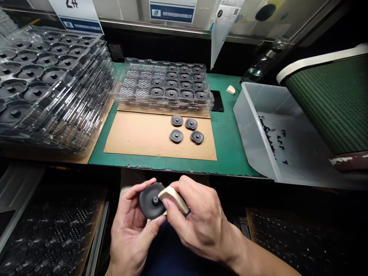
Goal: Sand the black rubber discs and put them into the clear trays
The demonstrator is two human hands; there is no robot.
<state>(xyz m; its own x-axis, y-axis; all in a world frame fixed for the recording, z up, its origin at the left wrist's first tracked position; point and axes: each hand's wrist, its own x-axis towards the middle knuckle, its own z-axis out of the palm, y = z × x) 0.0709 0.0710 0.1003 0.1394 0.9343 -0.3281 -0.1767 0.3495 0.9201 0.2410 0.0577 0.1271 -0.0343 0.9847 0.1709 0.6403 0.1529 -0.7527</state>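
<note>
My left hand (130, 226) grips a black dished plastic part (148, 205) by its rim, with the small central stud facing up. In my right hand (201, 214) is a cream-coloured block (175, 199), pinched between thumb and fingers. One end of the block touches or nearly touches the part beside its stud. Both hands are in front of the bench edge. Beyond them, several similar black parts (176, 135) lie on a sheet of cardboard (138, 134). What the block is made of I cannot tell.
Behind the cardboard stands a clear plastic tray (135, 101), partly filled with black parts. Stacked filled trays (71, 103) rise at left. At right are a translucent bin (258, 130), a green conveyor belt (330, 96), a dark phone (217, 101) and a small cream piece (230, 89).
</note>
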